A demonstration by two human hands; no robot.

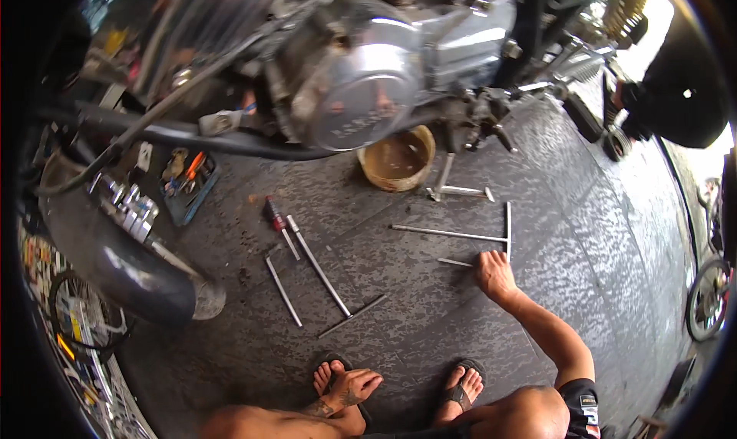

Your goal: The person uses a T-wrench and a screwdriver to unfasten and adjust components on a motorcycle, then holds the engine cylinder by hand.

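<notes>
My right hand (497, 276) reaches down to the floor at the right, fingers closed round a metal T-handle wrench. Only its thin shaft (455, 262) shows, sticking out to the left; the rest is hidden by the hand. Just beyond lies a longer T-handle wrench (449, 233), its crossbar running close to my fingers. My left hand (353, 387) hangs over my left foot with its fingers curled together, and nothing shows in it. On the floor ahead of it are another T-handle wrench (322, 274), a thin bent rod (284, 291) and a red-handled screwdriver (278, 220).
A motorcycle engine (365, 93) overhangs the far side, with a round tub (395, 162) beneath it and a metal stand (461, 192) alongside. At the left are a black exhaust pipe (127, 255) and a tool tray (188, 189). A wheel (708, 299) stands far right.
</notes>
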